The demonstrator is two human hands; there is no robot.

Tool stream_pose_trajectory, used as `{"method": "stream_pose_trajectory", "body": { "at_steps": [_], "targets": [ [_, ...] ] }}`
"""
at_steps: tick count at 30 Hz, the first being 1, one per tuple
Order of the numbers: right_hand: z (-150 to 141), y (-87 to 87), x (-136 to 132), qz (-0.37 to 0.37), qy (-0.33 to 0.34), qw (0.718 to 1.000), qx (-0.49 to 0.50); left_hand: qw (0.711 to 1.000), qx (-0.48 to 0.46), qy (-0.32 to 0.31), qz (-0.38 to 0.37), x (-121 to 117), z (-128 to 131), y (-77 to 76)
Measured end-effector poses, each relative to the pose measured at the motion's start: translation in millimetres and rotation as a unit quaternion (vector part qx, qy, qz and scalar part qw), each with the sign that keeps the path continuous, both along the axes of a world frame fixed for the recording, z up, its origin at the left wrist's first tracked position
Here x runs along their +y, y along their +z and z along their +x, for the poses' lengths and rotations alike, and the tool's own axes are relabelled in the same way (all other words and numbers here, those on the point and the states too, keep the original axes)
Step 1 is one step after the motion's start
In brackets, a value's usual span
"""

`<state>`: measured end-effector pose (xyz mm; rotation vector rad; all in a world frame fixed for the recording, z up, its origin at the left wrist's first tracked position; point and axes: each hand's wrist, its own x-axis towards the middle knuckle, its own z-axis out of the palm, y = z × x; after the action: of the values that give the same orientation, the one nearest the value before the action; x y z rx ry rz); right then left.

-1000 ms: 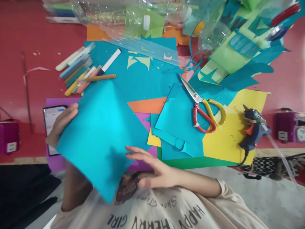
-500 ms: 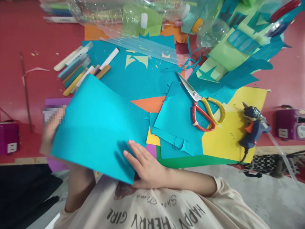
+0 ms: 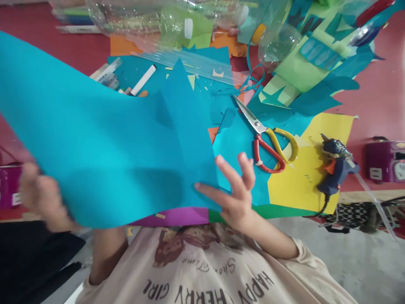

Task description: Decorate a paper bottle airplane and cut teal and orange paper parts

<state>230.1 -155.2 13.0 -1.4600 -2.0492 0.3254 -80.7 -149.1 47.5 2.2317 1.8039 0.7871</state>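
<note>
A large sheet of blue paper is raised and bent, spanning the left and middle of the view. My left hand, blurred by motion, grips its lower left edge, fingers curled round. At the lower right corner of the paper, my right hand has one finger lying on top, with the thumb hidden, seemingly under the sheet; its other fingers are spread upward. Beyond that hand, scissors with red and yellow handles lie on cut blue paper.
A glue gun rests on yellow paper at the right. Clear plastic bottles lie at the back. Markers are partly covered by the raised sheet. Cut green and blue paper pieces are heaped at back right.
The blue paper has swung up and left, turned and spread wider, now covering the phone and most markers. My left hand moved left; my right hand moved right to the paper's corner.
</note>
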Motion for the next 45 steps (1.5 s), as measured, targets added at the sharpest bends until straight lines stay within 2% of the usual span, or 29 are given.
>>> {"method": "stream_pose_trajectory", "body": {
  "at_steps": [1, 2, 3, 4, 6, 8, 11, 18, 26, 29, 31, 34, 38, 39, 41, 45],
  "targets": [
    [13.0, 2.3, 7.4, 0.016, -0.027, 0.999, -0.01, 0.996, 0.013, -0.012, 0.084, 18.3, 10.4, -11.8],
    [26.6, 3.4, 15.0, 0.028, -0.046, 0.998, -0.018, 0.975, 0.029, -0.019, 0.218, 33.5, 20.3, -22.3],
    [40.3, 3.2, 22.1, 0.012, -0.057, 0.998, -0.037, 0.964, 0.07, -0.054, 0.249, 44.5, 29.0, -30.8],
    [53.5, 1.5, 28.2, -0.011, -0.066, 0.996, -0.05, 0.965, 0.093, -0.076, 0.231, 51.4, 36.0, -37.0],
    [76.5, -5.7, 35.7, -0.047, -0.049, 0.996, -0.061, 0.974, 0.184, -0.109, 0.081, 55.0, 45.4, -42.7],
    [92.7, -15.2, 37.1, -0.073, -0.049, 0.994, -0.066, 0.965, 0.22, -0.139, -0.014, 51.8, 50.1, -42.4],
    [104.2, -25.8, 33.5, -0.093, -0.071, 0.988, -0.096, 0.956, 0.217, -0.173, -0.09, 48.2, 52.6, -40.5],
    [110.5, -26.8, 34.3, -0.024, -0.113, 0.989, -0.094, 0.953, 0.193, -0.194, -0.133, 50.6, 54.1, -41.7],
    [140.8, -27.5, 41.9, 0.034, -0.137, 0.986, -0.093, 0.953, 0.186, -0.196, -0.138, 46.4, 60.3, -41.1],
    [135.4, -16.6, 43.3, 0.065, -0.117, 0.986, -0.098, 0.948, 0.192, -0.212, -0.142, 47.1, 65.5, -38.2],
    [121.4, -8.0, 43.8, 0.086, -0.069, 0.99, -0.092, 0.942, 0.197, -0.231, -0.141, 47.5, 69.8, -35.8],
    [88.9, -0.3, 45.1, 0.006, 0.029, 0.994, -0.101, 0.937, 0.191, -0.26, -0.132, 46.3, 75.4, -34.4],
    [44.0, -6.7, 52.2, -0.076, 0.193, 0.967, -0.148, 0.937, 0.17, -0.275, -0.134, 42.0, 77.9, -37.5],
    [36.2, -10.4, 55.1, -0.099, 0.214, 0.959, -0.154, 0.937, 0.168, -0.274, -0.136, 41.1, 77.6, -38.4],
    [28.0, -18.2, 61.8, -0.144, 0.219, 0.953, -0.153, 0.937, 0.166, -0.275, -0.139, 39.8, 76.4, -39.5],
    [39.7, -29.5, 71.7, -0.178, 0.15, 0.961, -0.153, 0.935, 0.157, -0.28, -0.15, 38.7, 72.9, -40.9]
  ]
}}
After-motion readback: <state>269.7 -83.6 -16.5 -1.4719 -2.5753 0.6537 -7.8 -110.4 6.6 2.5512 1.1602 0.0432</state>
